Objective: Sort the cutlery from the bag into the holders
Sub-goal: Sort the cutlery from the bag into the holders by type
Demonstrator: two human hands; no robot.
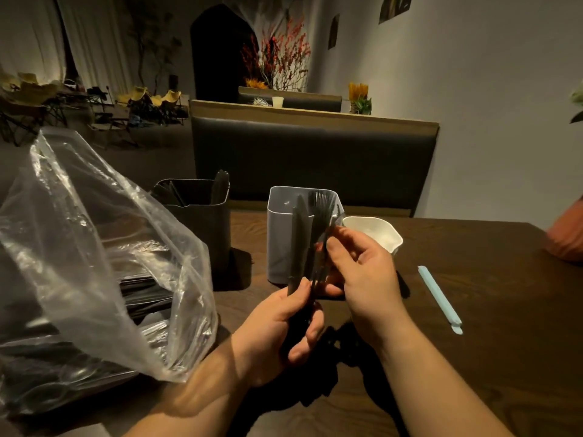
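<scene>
Head view. My left hand is near centre, fingers curled tight round the lower ends of a bunch of black cutlery, thumb pressed on the near side of the handles. The bunch stands roughly upright, tips pointing far, in front of the grey holder. A knife blade is its leftmost, tallest part.

My right hand comes in from the right, wrist bent. Its thumb and forefinger are pinched on one black piece at the right side of the bunch, just above my left hand. Can't tell if it's a fork or a spoon. The other fingers are loosely curled behind it.

The grey holder stands on the table just far of both hands, with black forks standing in it, heads up. The black holder is to its left, with a few dark pieces poking out. A white cup sits just right of the grey holder, behind my right hand.

A clear plastic bag is on the left, its mouth open towards my left forearm, with more loose cutlery inside. A pale blue stick lies on the table to the right, well apart from my hands.
</scene>
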